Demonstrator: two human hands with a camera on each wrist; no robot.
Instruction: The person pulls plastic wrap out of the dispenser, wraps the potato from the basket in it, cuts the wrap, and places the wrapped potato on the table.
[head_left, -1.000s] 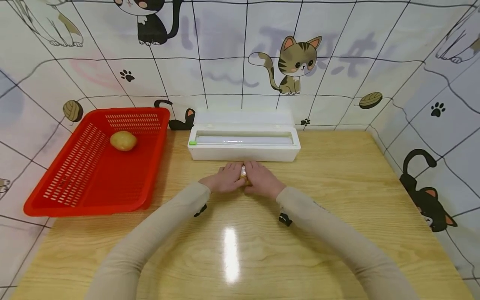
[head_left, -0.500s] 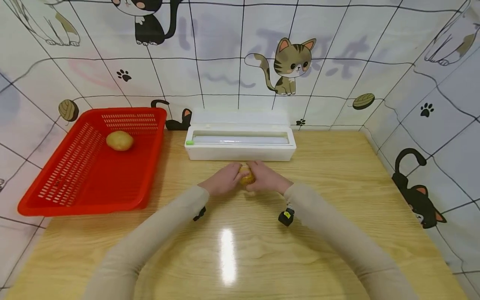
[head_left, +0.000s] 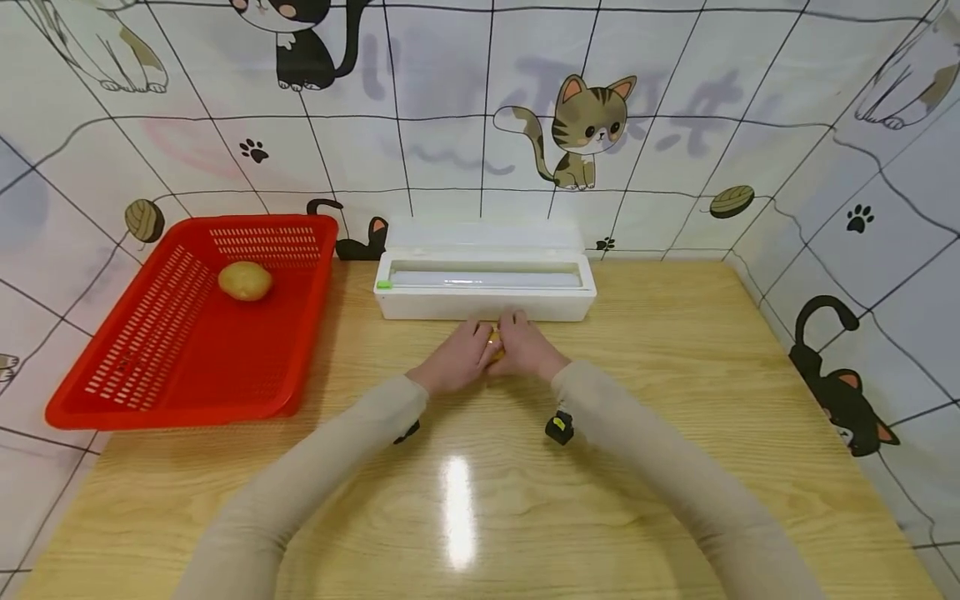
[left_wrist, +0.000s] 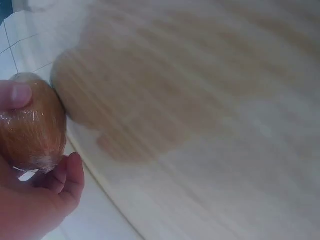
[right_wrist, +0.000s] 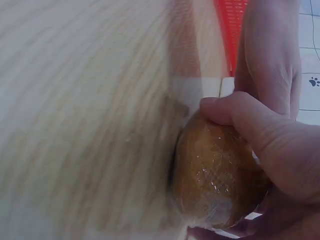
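Note:
A potato wrapped in clear cling film lies between both hands, mostly hidden by them in the head view. My left hand grips it from the left. From the other side my right hand holds it, its thumb laid over the top in the right wrist view. Shiny creased film shows on the potato in the left wrist view, gathered at its lower end beside curled fingers. Just behind the hands stands a white cling film box, lid raised, with a film roll inside.
To the left is a red plastic basket with one bare potato in it. The wooden table ends at a cat-patterned wall cover behind and on the right. A green slider sits at the box's left end.
Half a second ago the hands were slightly parted and showed more of the wrapped potato. Now they have closed in around it and cover most of it, near the same spot.

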